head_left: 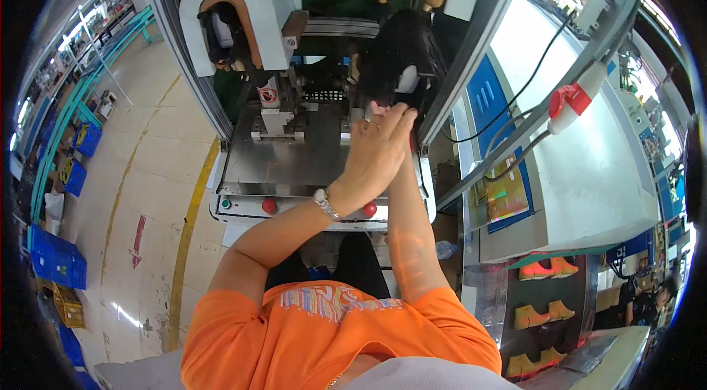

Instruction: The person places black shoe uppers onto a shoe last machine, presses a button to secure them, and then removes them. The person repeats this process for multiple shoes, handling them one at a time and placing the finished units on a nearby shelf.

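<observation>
Black shoe-like piece [390, 40] sits at right on the machine [294, 165], just past the hands, long axis seemingly running away from the body, left hand [373, 150] nearly straight-fingered, hiding the right hand, any hold unclear.

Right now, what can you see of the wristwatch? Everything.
The wristwatch sits around the left wrist, against bare skin, just behind the left hand. It has a small, round, pale face and a silver-coloured band that looks like metal links. It lies slanted along with the arm. The dial's details are too small to read.
</observation>
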{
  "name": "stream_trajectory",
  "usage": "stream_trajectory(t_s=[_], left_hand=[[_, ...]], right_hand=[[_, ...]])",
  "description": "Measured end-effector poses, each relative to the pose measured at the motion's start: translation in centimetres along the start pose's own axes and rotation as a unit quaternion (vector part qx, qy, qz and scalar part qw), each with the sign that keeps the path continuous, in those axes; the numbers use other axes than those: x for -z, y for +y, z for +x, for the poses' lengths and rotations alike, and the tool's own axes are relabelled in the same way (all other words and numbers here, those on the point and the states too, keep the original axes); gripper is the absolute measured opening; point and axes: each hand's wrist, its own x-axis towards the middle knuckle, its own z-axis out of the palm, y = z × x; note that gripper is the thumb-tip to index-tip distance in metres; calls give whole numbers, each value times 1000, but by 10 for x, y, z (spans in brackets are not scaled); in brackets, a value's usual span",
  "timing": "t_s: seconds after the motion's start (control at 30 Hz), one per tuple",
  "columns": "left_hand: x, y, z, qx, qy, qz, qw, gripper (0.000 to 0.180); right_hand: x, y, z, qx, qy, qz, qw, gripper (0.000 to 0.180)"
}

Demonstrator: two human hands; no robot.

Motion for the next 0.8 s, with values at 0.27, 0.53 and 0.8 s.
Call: stream_trajectory(t_s=[0.27,0.53,0.8], left_hand=[[-6,7,-4,29,-24,-13,999,51],[-7,1,-4,26,-16,10,1000,51],[-3,2,-5,37,-24,0,999,49]], right_hand=[[9,-16,-3,-22,3,-42,999,32],[5,-13,14,-27,2,-48,998,31],[5,-7,10,-30,0,-58,998,31]])
